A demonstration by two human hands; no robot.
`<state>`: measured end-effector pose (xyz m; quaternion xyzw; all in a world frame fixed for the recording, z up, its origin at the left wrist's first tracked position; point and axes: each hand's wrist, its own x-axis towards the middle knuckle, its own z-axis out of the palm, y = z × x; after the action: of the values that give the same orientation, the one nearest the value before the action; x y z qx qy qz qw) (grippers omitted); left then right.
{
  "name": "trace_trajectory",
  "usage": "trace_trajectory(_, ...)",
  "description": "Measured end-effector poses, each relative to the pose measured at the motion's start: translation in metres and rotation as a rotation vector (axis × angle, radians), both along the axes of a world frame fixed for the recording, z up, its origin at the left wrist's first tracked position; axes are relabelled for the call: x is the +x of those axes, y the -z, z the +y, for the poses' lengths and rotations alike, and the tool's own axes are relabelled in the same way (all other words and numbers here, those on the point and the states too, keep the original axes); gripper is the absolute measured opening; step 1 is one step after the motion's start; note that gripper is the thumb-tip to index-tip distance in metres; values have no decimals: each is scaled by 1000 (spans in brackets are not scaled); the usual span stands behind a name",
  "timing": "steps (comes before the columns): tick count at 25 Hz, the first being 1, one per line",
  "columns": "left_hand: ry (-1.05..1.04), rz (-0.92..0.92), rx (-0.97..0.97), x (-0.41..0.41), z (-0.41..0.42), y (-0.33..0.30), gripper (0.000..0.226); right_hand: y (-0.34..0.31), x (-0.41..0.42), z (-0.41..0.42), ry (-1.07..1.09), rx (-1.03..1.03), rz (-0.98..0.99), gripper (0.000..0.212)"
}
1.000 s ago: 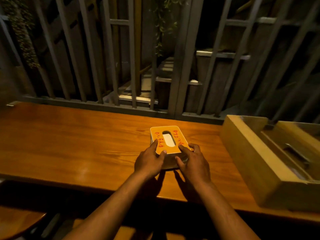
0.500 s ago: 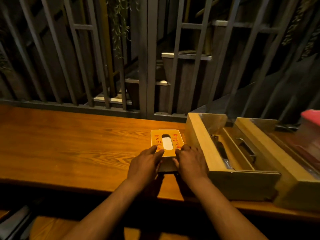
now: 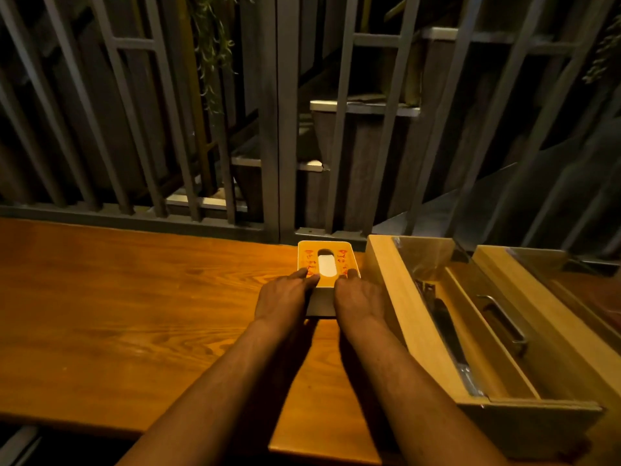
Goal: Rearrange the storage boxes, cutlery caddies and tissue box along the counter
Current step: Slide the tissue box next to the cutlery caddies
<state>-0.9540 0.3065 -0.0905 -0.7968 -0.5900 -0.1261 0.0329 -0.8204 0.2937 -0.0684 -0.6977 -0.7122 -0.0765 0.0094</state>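
Observation:
A small tissue box (image 3: pixel 324 255) with an orange top, red marks and a white tissue in its slot sits at the back of the wooden counter (image 3: pixel 134 314), close to the rail. My left hand (image 3: pixel 285 297) grips its near left corner and my right hand (image 3: pixel 358 297) grips its near right corner. Just right of the box stands a long wooden cutlery caddy (image 3: pixel 400 297) with a metal handle and cutlery inside. A second wooden box (image 3: pixel 524 287) lies beyond it on the right.
A grey metal railing (image 3: pixel 279 129) runs along the counter's far edge, with steps and hanging plants behind it. Bare counter stretches to the left of the tissue box. The counter's front edge is near my forearms.
Both hands have pushed the tissue box away from me toward the railing, and it now sits next to the caddy's far end. The view has shifted right.

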Motion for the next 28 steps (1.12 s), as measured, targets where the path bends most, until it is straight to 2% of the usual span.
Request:
trace_trajectory(4, 3, 1, -13, 5, 60, 9, 78, -4, -7, 58, 100, -72, -151, 30)
trace_trajectory(8, 7, -33, 17, 7, 108, 21, 79, -1, 0, 95, 100, -92, -207, 38)
trace_trajectory(15, 0, -64, 30, 13, 130, 25, 75, 5, 9, 117, 66, -59, -265, 43)
trace_trajectory(17, 4, -49, 13, 14, 131, 24, 77, 3, 12, 116, 56, -84, -235, 48)
trace_trajectory(20, 43, 47, -1, 14, 127, 13, 80, 3, 19, 109, 0, -135, -123, 76)
trace_trajectory(22, 51, 81, -20, 11, 118, 2, 92, -1, 25, 93, -69, -83, -6, 89)
trace_trajectory(24, 61, 16, -36, 12, 95, -11, 92, -11, 33, 70, -85, -6, 108, 88)
trace_trajectory(28, 122, -211, 20, 34, 20, -28, 55, -35, 66, 4, 31, 53, 313, 66)
